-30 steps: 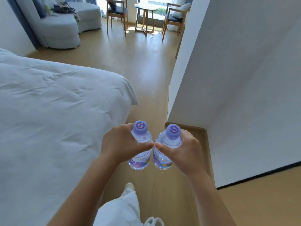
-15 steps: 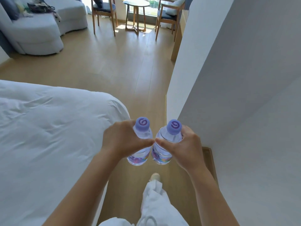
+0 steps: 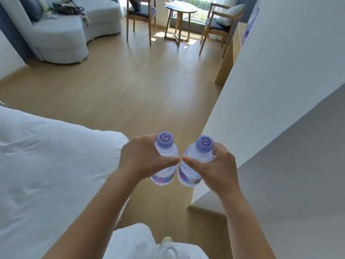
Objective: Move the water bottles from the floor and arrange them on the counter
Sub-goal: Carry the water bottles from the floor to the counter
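Two bottles held upright side by side, in the air above the wood floor (image 3: pixel 130 94), between the bed and the white wall.

Left hand (image 3: pixel 141 157) grips the left bottle (image 3: pixel 165 165) round its upper body; thumb lies across the front, fingers curled round the far side. Purple cap (image 3: pixel 165 140) stands clear above the hand.

Right hand (image 3: pixel 216 169) grips the right bottle (image 3: pixel 194 165) the same way, thumb across the front, fingers wrapped behind. Its cap (image 3: pixel 204 144) also shows above the hand.

Thumb tips nearly meet between the bottles. Bottles just beside each other; cannot tell whether they touch. Both clear, with purple labels low down.

Bed (image 3: pixel 46 165) with white cover at left. White wall (image 3: pixel 280 81) at right. Far end: grey sofa (image 3: pixel 74 34), two wooden chairs, a small round table (image 3: pixel 180 10) by the window. White trouser leg and a shoe (image 3: pixel 167 240) at bottom edge.
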### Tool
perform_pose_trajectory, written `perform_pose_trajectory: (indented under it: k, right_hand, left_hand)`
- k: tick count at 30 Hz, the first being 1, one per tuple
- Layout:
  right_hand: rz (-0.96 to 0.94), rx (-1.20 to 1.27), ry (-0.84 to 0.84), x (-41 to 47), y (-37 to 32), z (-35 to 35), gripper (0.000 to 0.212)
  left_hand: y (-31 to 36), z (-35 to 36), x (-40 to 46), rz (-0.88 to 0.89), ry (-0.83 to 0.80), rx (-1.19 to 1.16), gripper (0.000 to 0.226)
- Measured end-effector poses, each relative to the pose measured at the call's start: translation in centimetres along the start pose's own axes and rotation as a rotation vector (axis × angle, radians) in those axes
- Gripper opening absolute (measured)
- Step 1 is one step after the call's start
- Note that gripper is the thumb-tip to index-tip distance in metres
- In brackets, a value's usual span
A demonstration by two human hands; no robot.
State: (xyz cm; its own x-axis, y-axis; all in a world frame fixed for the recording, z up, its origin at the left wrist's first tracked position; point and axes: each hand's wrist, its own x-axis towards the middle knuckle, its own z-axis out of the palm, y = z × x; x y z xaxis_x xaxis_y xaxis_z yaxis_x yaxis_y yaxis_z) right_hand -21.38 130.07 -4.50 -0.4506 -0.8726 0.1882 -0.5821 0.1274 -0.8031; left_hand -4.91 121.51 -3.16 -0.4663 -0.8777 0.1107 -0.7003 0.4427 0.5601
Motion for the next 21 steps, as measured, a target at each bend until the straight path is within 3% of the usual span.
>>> perform_pose_trajectory:
  k: [7, 21]
  right_hand:
    - [0.020, -0.027, -0.010, 13.6, 2.1, 2.6, 0.030]
    - [0.135, -0.037, 0.166, 41.3, 3.1, 9.6, 0.026]
  left_hand:
    - [-2.4, 1.3, 14.1, 0.002, 0.002, 0.027, 0.044]
    - [-7.5, 0.2, 46.4, 0.030, -0.141, 0.033, 0.036]
